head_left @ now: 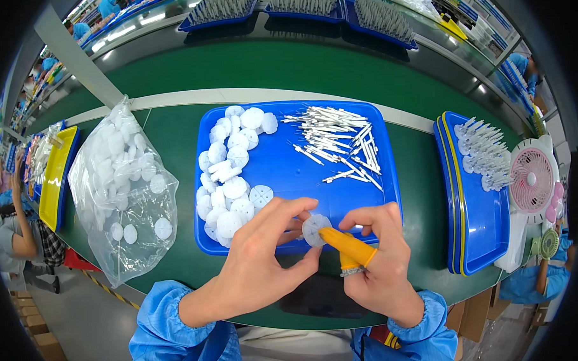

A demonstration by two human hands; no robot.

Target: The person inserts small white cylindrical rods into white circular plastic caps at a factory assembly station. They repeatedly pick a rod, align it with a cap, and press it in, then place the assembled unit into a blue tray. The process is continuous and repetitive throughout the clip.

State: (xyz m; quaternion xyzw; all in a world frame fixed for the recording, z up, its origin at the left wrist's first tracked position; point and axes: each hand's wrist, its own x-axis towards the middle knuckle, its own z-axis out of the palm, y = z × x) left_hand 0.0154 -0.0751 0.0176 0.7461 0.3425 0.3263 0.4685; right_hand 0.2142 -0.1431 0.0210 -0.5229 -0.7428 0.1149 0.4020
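Between the fingertips and thumb of my left hand (254, 263) a round translucent white plastic disc (313, 230) is pinched, above the near edge of a blue tray (290, 171). My right hand (382, 270) wears yellow finger cots (349, 247); its covered fingers are closed against the disc's right side. Whatever small piece they may hold is hidden. In the tray's left part lies a heap of similar discs (237, 156). Thin white sticks with fine wire ends (329, 130) lie loose in its upper right part.
A clear plastic bag of discs (120, 194) lies to the left, beside a yellow tray (55, 179). Stacked blue trays (481, 232) at right carry assembled pieces (484, 149), near a pink fan (532, 179). Filled blue trays (304, 12) stand along the far side. Other people work beyond.
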